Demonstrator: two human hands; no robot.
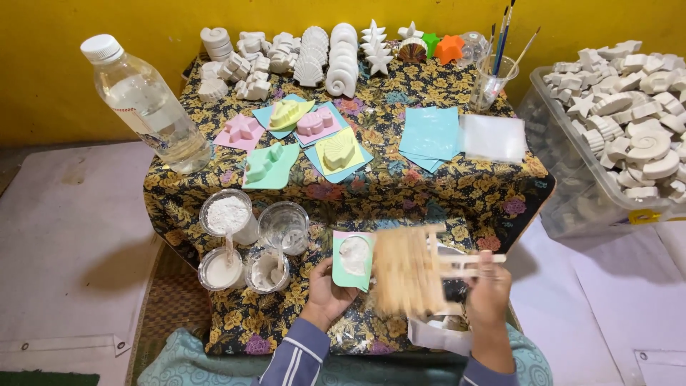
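At far left a clear water bottle (146, 104) stands on the floral-clothed surface (457, 193). Nearer me sit four clear cups (226, 214), some holding white powder or paste. My left hand (327, 292) grips a green mould (353, 260) from beneath, level, its cavity filled with white paste. Just beside it, my right hand (489, 286) is clenched on wooden sticks (464, 263); they are blurred, fanning across a white container (439, 330). A bin of white casts (629, 121) stands at far right.
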